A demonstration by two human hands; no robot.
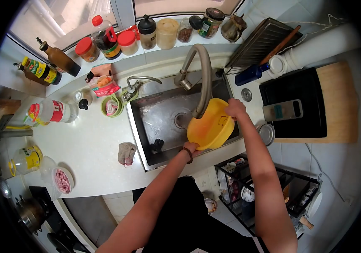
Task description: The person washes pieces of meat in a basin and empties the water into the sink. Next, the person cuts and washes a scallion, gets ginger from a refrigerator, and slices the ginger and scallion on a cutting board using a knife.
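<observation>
Both hands (190,147) (235,108) hold yellow basin (210,126) — under faucet (200,76).

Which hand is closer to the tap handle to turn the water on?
The right hand, probably. It grips the far rim of the yellow bowl, nearer the tap. The left hand holds the near rim.

Both arms outstretched, left hand (191,147) and right hand (235,108) in closed grip.

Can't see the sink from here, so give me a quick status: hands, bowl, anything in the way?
Left hand and right hand both grip yellow bowl. Bowl over sink, under faucet. Nothing blocking.
</observation>
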